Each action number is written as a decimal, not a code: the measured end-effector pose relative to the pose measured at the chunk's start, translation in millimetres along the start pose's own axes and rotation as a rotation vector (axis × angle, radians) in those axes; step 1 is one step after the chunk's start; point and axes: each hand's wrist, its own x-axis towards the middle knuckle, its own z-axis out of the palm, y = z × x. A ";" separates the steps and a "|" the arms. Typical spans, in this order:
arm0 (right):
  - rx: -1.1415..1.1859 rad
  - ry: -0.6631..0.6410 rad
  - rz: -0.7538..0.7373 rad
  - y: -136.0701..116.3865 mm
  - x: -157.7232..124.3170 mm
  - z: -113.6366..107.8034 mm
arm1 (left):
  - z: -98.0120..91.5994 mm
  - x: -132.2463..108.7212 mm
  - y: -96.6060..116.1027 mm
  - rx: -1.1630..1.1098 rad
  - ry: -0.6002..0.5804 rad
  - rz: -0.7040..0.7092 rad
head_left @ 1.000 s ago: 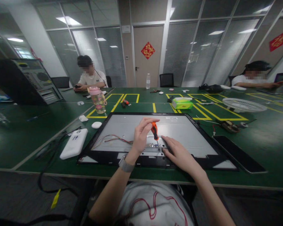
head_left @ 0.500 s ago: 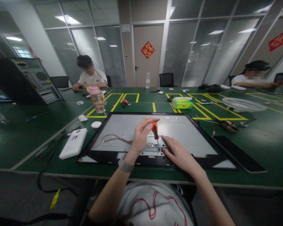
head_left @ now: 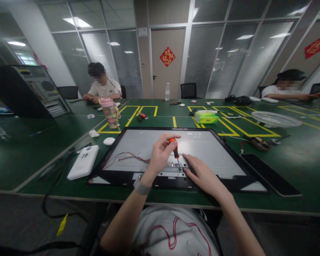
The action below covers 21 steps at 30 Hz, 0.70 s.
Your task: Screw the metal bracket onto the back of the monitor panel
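Note:
A flat display panel (head_left: 213,149) with a grey metal back and black frame lies in front of me. My left hand (head_left: 160,153), with a watch on its wrist, is closed on the handle of an orange and black screwdriver (head_left: 176,153). The screwdriver stands nearly upright, its shaft pointing down at a metal bracket (head_left: 173,165) near the panel's lower edge. Whether the tip sits in a screw is too small to tell. My right hand (head_left: 202,174) rests open on the panel, fingertips beside the bracket. Thin wires (head_left: 133,155) run left from the bracket.
A white power bank (head_left: 83,162) and a pink-lidded bottle (head_left: 110,113) are left of the panel. To the right lie a dark flat panel (head_left: 269,174) and a white fan grille (head_left: 276,118). A computer case (head_left: 40,90) stands far left. Two people sit across the table.
My left thumb and fingers have shifted around the screwdriver's handle, covering more of its top. My right hand keeps its place. The person at the left has drawn their hands together.

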 end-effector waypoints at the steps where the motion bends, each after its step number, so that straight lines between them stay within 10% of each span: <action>1: 0.001 0.002 -0.004 0.2 0.0 0.2 | -0.2 -0.3 -0.6 -0.040 -0.018 -0.017; 21: 0.030 0.008 0.000 -3.1 0.3 -2.9 | 0.6 0.3 3.2 -0.029 0.004 0.024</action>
